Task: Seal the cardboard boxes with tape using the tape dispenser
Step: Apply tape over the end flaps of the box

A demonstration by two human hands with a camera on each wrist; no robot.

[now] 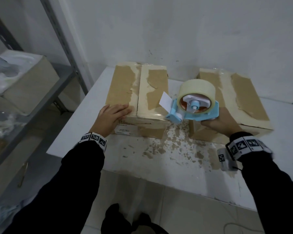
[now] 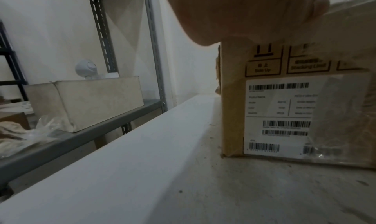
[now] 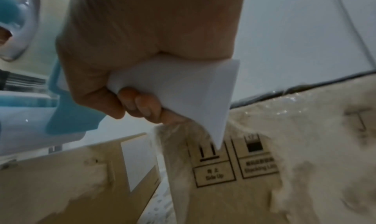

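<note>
Two closed cardboard boxes stand on the white table, their tops scarred by torn-off tape. On the near left corner of the left box (image 1: pixel 137 92) my left hand (image 1: pixel 111 115) lies flat with straight fingers. The box's labelled front (image 2: pixel 284 115) fills the left wrist view, with the hand (image 2: pixel 234 10) above it. My right hand (image 1: pixel 222 120) grips the white handle (image 3: pixel 179 86) of the blue tape dispenser (image 1: pixel 193 114), which carries a large clear tape roll (image 1: pixel 196 93). The dispenser's front roller touches the left box's near right top edge. The right box (image 1: pixel 235 98) lies behind my right hand.
The white table (image 1: pixel 159 157) has a worn, peeling surface near its front edge. A grey metal shelf (image 1: pixel 41 102) stands at the left and holds an open box (image 1: pixel 24 78) with white plastic, close to the table. A white wall rises right behind the boxes.
</note>
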